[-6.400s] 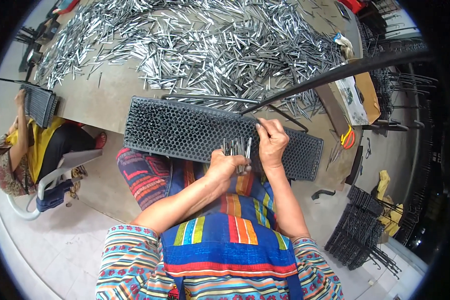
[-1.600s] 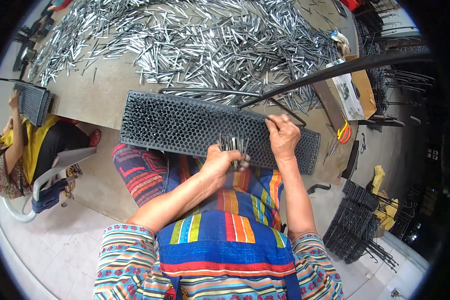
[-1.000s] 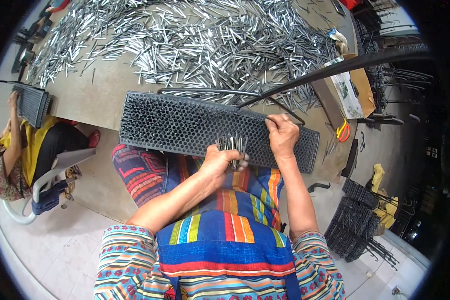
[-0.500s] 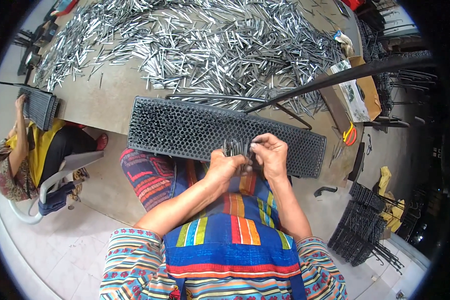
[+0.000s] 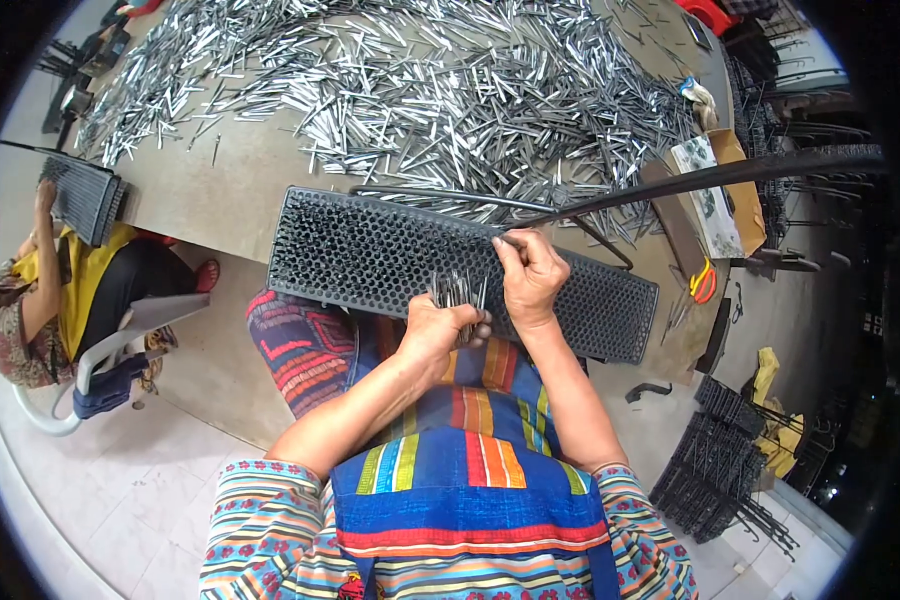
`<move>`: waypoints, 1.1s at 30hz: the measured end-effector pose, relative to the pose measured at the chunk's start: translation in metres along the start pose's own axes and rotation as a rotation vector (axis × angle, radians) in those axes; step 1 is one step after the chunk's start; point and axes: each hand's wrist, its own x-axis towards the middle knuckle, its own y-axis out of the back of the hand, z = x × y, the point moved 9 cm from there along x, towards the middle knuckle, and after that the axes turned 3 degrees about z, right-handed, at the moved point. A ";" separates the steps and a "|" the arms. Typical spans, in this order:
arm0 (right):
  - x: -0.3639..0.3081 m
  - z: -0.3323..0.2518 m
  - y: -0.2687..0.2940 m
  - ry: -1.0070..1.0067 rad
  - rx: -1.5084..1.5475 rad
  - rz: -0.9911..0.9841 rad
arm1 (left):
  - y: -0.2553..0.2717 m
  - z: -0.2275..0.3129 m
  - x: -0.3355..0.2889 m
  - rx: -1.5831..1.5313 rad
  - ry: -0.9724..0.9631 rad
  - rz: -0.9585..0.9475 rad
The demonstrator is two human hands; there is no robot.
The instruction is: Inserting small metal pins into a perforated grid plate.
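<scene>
A long black tray (image 5: pixel 602 312) full of round holes lies slanted across my lap, against the table edge. Many holes in its left part have dark pieces standing in them; the right part looks bare. My left hand (image 5: pixel 428 338) is closed around a bundle of thin metal strips (image 5: pixel 454 289), their ends pointing up over the tray's near edge. Over the middle of the tray, close to its far edge, my right hand (image 5: pixel 536 278) is pinched with fingertips down at the holes. Whatever sits between those fingertips is hidden.
A wide heap of loose metal strips (image 5: pixel 410 110) covers the table (image 5: pixel 195 190). A black bar (image 5: pixel 730 170) crosses at right, near an open box (image 5: pixel 735 185) and yellow-orange scissors (image 5: pixel 703 283). Another person (image 5: pixel 45 290) sits at left with a similar tray (image 5: pixel 82 198). Black racks (image 5: pixel 715 470) stand at lower right.
My right hand has moved up from beside the bundle to the tray's holes near the far edge. My left hand still grips the strips. The view has shifted slightly.
</scene>
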 end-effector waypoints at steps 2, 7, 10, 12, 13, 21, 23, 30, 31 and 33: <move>-0.001 -0.003 -0.002 -0.028 -0.001 -0.016 | 0.001 0.001 0.001 -0.006 -0.001 -0.003; -0.001 -0.001 -0.013 0.092 -0.079 -0.053 | 0.000 0.000 0.003 -0.028 0.001 -0.034; 0.002 -0.015 -0.024 0.191 -0.212 -0.145 | 0.003 -0.002 0.005 -0.036 0.004 -0.022; 0.005 -0.021 -0.024 0.189 -0.229 -0.172 | 0.005 -0.002 0.006 -0.041 0.002 -0.017; 0.005 -0.022 -0.025 0.185 -0.246 -0.197 | 0.005 -0.002 0.006 -0.043 -0.001 -0.013; 0.005 -0.017 -0.026 0.136 -0.239 -0.301 | 0.003 0.003 0.005 -0.037 -0.007 -0.036; -0.002 -0.011 -0.031 0.142 -0.266 -0.341 | 0.004 0.002 0.004 -0.039 -0.009 -0.040; -0.023 0.026 -0.021 -0.525 0.245 -0.450 | -0.001 0.009 -0.001 -0.037 -0.036 -0.099; -0.046 0.031 -0.033 -0.867 0.513 -0.606 | -0.003 0.009 -0.002 -0.013 -0.022 -0.125; -0.051 0.035 -0.028 -0.941 0.595 -0.577 | -0.007 0.006 -0.003 0.014 -0.006 -0.155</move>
